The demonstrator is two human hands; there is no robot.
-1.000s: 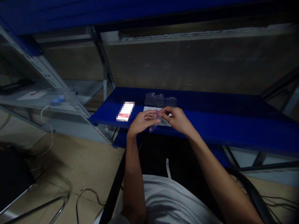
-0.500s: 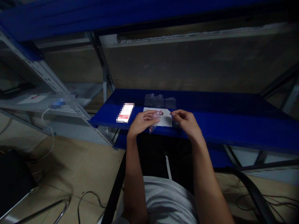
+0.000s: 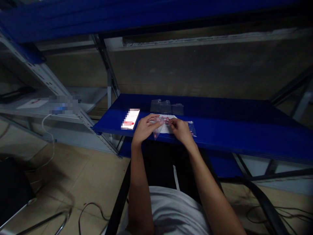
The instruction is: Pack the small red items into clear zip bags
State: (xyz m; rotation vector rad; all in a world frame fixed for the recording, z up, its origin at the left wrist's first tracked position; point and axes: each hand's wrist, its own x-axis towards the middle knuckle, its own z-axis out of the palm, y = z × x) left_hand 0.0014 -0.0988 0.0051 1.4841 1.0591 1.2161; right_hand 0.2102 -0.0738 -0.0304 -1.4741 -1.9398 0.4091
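My left hand [image 3: 146, 129] is closed on a small clear plastic bag [image 3: 156, 133], whose lower corner points toward me with some pink bits inside. My right hand [image 3: 180, 129] is pinched beside it, over a white sheet [image 3: 167, 130]; whatever its fingertips hold is too small to make out. Small pink-red pieces [image 3: 164, 118] show on the sheet between the two hands. To the right of my right hand lies another clear bag [image 3: 192, 129] with pink pieces in it.
Several flat clear zip bags [image 3: 166, 106] lie behind the sheet on the blue shelf [image 3: 232, 127]. A lit phone [image 3: 130, 119] rests to the left. A grey metal upright [image 3: 52, 80] stands at the left, and a blue shelf [image 3: 73, 19] hangs overhead.
My right hand has moved left, closer to the bag in my left hand. The filled bag at the right, mostly covered before, now shows.
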